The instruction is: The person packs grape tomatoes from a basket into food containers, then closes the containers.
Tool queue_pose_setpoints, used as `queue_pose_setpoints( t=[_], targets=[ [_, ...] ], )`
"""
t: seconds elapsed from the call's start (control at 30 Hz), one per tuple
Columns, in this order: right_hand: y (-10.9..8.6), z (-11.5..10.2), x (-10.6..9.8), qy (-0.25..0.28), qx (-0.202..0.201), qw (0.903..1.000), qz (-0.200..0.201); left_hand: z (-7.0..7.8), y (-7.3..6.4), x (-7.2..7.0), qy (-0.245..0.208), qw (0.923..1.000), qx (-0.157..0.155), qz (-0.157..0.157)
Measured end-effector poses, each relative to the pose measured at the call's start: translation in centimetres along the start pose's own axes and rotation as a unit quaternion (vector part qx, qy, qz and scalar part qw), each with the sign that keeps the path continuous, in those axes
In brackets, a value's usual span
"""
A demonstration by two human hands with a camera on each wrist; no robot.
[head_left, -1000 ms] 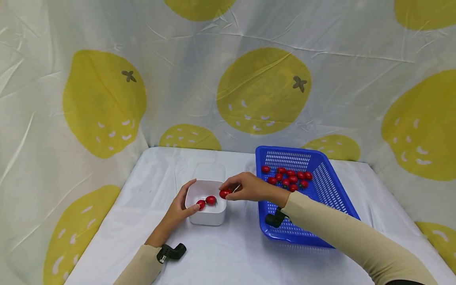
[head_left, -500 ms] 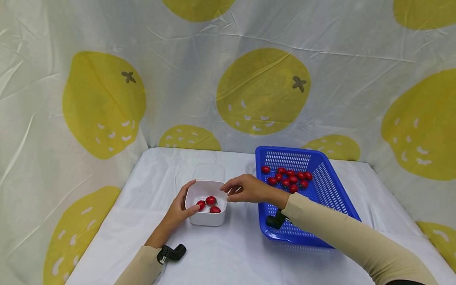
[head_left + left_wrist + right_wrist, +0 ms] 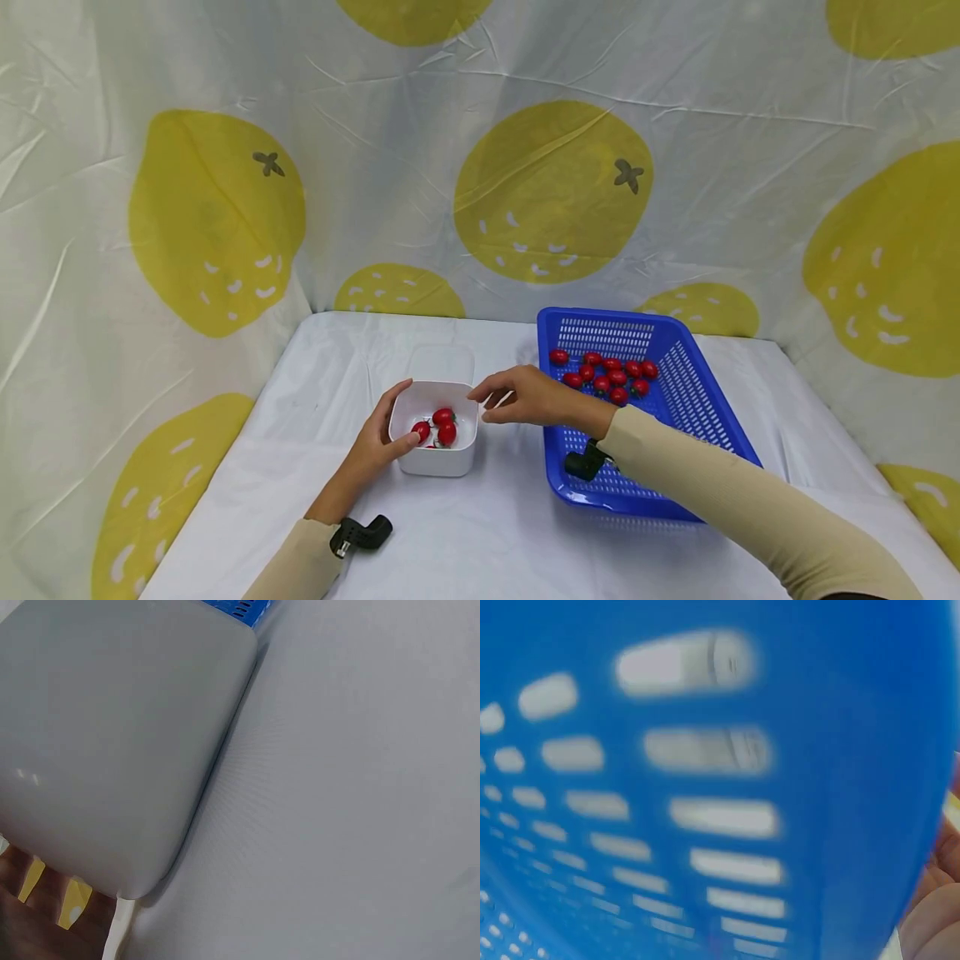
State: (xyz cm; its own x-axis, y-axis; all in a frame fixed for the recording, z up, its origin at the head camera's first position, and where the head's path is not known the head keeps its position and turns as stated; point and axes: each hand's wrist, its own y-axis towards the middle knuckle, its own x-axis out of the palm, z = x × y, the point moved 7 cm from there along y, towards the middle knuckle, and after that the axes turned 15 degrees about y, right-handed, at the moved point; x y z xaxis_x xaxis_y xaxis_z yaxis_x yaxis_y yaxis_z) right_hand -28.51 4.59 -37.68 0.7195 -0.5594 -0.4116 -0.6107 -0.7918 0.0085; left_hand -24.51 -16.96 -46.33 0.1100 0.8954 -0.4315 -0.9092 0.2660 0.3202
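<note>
My left hand (image 3: 377, 435) holds a square white container (image 3: 437, 464) at its left side, the thumb bent over the rim. Several red cherry tomatoes (image 3: 447, 434) lie inside, one partly behind the thumb and another mostly behind the front wall. In the left wrist view the container wall (image 3: 127, 735) fills the upper left, with parts of the fingers (image 3: 45, 930) below. My right hand (image 3: 528, 395) hovers by the container's right rim, fingers loosely bent, nothing between them. Its wrist view is mostly blue basket wall (image 3: 855, 765); part of the hand (image 3: 939, 915) shows at the right edge.
A blue perforated basket (image 3: 555, 467) stands on the right under my right forearm, with several cherry tomatoes (image 3: 617, 377) at its far end. Behind the container lies a translucent square piece (image 3: 441, 362), perhaps a lid. Lemon-print cloth (image 3: 390, 208) hangs behind the white-covered table (image 3: 480, 550).
My right hand has let go of a cherry tomato, which dropped into the container and rolled among the others. The right hand then shifted slightly right. My left hand stays on the container.
</note>
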Motion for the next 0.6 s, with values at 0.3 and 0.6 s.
queue_pose_setpoints(
  t=[0.3, 0.6],
  targets=[
    [-1.4, 0.1, -2.8, -0.019, -0.014, 0.9984, 0.052, 0.1, -0.1, 0.0, -0.006, 1.0000, -0.004, 0.000],
    [-3.0, 0.5, -5.6, -0.003, -0.022, 0.9942, 0.105, -0.1, -0.1, 0.0, 0.007, 0.9998, -0.017, 0.000]
  ],
)
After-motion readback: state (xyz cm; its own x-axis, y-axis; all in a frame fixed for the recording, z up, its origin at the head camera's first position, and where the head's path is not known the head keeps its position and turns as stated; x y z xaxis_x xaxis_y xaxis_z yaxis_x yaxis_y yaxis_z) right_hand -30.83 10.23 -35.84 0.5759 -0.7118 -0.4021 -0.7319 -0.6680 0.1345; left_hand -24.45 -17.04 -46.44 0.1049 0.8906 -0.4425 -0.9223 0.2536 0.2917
